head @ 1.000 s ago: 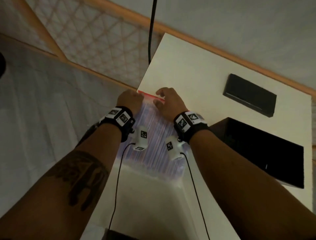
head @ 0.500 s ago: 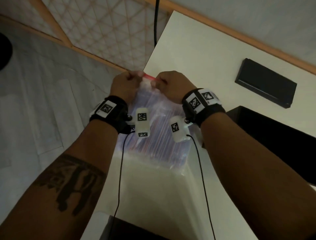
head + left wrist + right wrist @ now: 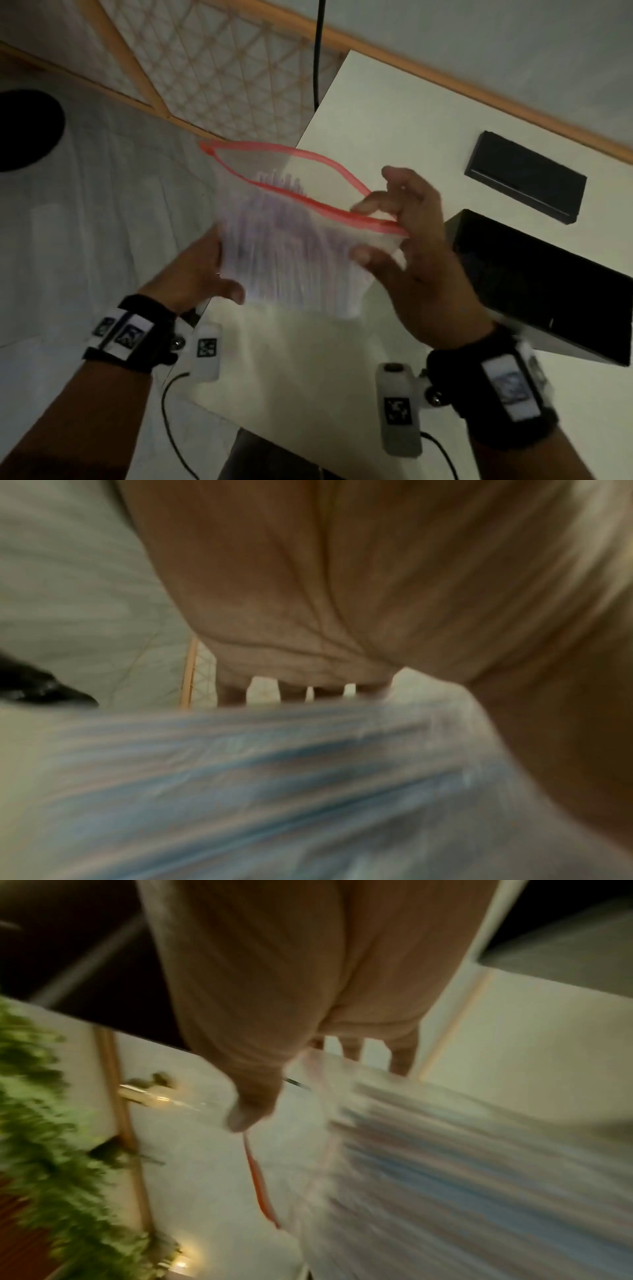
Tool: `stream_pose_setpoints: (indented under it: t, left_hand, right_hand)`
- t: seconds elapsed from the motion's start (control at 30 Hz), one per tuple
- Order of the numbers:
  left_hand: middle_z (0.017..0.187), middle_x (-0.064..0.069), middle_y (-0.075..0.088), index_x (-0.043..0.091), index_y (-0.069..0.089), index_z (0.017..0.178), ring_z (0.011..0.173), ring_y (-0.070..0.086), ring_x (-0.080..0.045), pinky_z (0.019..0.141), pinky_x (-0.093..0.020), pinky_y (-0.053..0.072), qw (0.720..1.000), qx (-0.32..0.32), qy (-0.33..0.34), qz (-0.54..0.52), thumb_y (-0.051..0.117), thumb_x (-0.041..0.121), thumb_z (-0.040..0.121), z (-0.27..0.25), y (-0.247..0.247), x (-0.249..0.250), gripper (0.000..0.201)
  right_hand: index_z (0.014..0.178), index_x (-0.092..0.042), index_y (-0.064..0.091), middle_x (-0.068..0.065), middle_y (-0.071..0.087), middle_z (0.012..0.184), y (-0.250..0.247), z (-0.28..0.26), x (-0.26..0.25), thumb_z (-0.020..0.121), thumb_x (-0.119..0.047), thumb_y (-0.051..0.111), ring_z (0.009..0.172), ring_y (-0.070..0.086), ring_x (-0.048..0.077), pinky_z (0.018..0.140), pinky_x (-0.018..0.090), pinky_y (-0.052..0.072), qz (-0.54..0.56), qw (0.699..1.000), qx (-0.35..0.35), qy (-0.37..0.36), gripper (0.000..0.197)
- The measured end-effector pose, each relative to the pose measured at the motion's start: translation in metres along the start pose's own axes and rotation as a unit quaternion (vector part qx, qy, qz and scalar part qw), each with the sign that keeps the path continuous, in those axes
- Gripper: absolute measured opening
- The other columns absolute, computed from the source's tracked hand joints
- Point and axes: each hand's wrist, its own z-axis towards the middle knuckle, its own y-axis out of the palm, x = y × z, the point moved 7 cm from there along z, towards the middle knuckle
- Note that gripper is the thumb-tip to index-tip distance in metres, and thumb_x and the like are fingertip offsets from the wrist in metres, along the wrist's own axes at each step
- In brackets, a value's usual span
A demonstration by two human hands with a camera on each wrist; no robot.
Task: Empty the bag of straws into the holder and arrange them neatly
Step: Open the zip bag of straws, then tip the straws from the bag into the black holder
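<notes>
A clear zip bag of straws (image 3: 291,246) with a red zip rim (image 3: 308,202) hangs in the air over the white table's left corner, its mouth pulled open. My left hand (image 3: 219,267) grips its lower left edge, thumb in front and fingers hidden behind. At the bag's right end, just below the zip, my right hand (image 3: 383,236) pinches it. The black open-topped holder (image 3: 548,291) stands to the right of that hand. The left wrist view is blurred, with the bag (image 3: 274,791) under the palm. The right wrist view shows the bag (image 3: 462,1177) and the zip (image 3: 260,1185).
A flat black box (image 3: 524,181) lies on the white table (image 3: 394,102) behind the holder. A black cable (image 3: 318,51) drops past the table's far left edge. A lattice screen (image 3: 212,68) and a dark round object (image 3: 24,130) stand on the floor at left.
The bag has come up off the table and its zip now stands open. My hands have moved apart, the left one down to the bag's lower side.
</notes>
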Motion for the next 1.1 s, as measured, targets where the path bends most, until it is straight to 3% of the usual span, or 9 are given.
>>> stream_pose_setpoints:
  t: [0.07,0.17,0.33,0.47,0.6,0.8,0.93,1.03,1.1]
  left_hand:
    - [0.121,0.034,0.064,0.060,0.046,0.125,0.119,0.058,0.009,0.096,-0.016,0.050,0.994,0.022,-0.006,0.109,0.093,0.048,0.060,-0.002,0.020,-0.014,0.081]
    - [0.127,0.004,0.070,0.030,0.058,0.134,0.116,0.069,-0.011,0.105,-0.044,0.055,0.995,0.096,-0.002,0.004,0.087,0.022,0.080,0.004,0.034,-0.023,0.062]
    - [0.136,-0.004,0.067,0.007,0.051,0.143,0.127,0.064,-0.009,0.111,-0.033,0.050,0.990,0.132,0.038,-0.037,0.082,0.026,0.083,0.000,0.043,-0.012,0.070]
    - [0.122,0.003,0.065,-0.006,0.053,0.138,0.112,0.055,0.027,0.100,-0.001,0.041,0.983,0.158,0.096,-0.016,0.071,-0.002,0.090,-0.003,0.057,0.011,0.051]
    - [0.103,0.006,0.071,0.009,0.060,0.125,0.097,0.070,0.000,0.087,-0.020,0.057,0.990,0.095,0.067,-0.076,0.080,0.007,0.074,0.001,0.077,0.018,0.055]
    - [0.105,-0.001,0.069,0.017,0.061,0.107,0.103,0.067,-0.001,0.101,-0.035,0.055,0.999,0.052,-0.004,-0.013,0.087,0.069,0.049,0.015,0.100,0.015,0.082]
    - [0.095,0.019,0.056,0.025,0.055,0.106,0.082,0.058,0.000,0.091,-0.027,0.052,0.996,0.064,-0.070,-0.002,0.086,0.003,0.076,0.013,0.102,-0.014,0.049]
    - [0.123,0.012,0.053,0.012,0.048,0.140,0.110,0.054,-0.005,0.095,-0.008,0.044,0.997,0.039,-0.056,0.031,0.082,0.004,0.082,0.015,0.105,-0.012,0.068]
    - [0.123,0.003,0.062,0.021,0.055,0.133,0.112,0.059,-0.015,0.098,-0.030,0.055,0.997,0.029,-0.062,0.039,0.094,0.017,0.069,0.020,0.107,-0.013,0.076]
  right_hand:
    - [0.158,-0.024,0.013,0.004,0.020,0.163,0.024,-0.010,0.044,0.062,-0.047,0.091,0.152,0.026,0.013,0.121,0.047,0.034,0.076,0.994,0.026,0.070,0.125]
    - [0.155,-0.041,-0.016,0.007,0.035,0.160,0.060,-0.021,0.102,0.044,-0.034,0.103,0.146,0.038,0.008,0.119,0.049,0.036,0.146,0.968,0.020,0.204,0.163]
    - [0.151,-0.024,0.029,-0.005,0.068,0.122,0.074,-0.021,0.132,0.045,-0.034,0.100,0.111,0.067,0.010,0.097,0.046,0.057,0.135,0.955,0.026,0.261,0.129]
    - [0.114,-0.021,0.068,0.004,0.076,0.106,0.072,-0.018,0.111,0.058,-0.033,0.095,0.100,0.073,0.018,0.086,0.048,0.061,0.152,0.966,0.053,0.200,0.064]
    - [0.100,-0.019,0.073,-0.009,0.077,0.094,0.070,-0.015,0.093,0.069,-0.016,0.090,0.093,0.073,0.005,0.078,0.024,0.058,0.193,0.969,0.050,0.146,0.036]
    - [0.100,-0.047,0.062,-0.014,0.066,0.109,0.081,-0.016,0.099,0.053,-0.039,0.089,0.112,0.064,0.015,0.103,0.041,0.052,0.118,0.975,-0.037,0.185,0.055]
    - [0.085,-0.046,0.056,-0.022,0.060,0.090,0.089,-0.030,0.124,0.071,-0.016,0.090,0.082,0.061,-0.005,0.097,0.040,0.056,0.084,0.964,-0.063,0.244,0.047]
    - [0.098,-0.043,0.063,-0.022,0.059,0.097,0.098,-0.024,0.122,0.064,-0.030,0.095,0.100,0.061,0.014,0.096,0.019,0.052,0.010,0.978,-0.089,0.188,0.049]
    - [0.116,-0.023,0.065,-0.016,0.061,0.102,0.104,-0.023,0.126,0.069,-0.025,0.094,0.106,0.056,0.016,0.094,0.007,0.044,-0.013,0.982,-0.084,0.171,0.056]
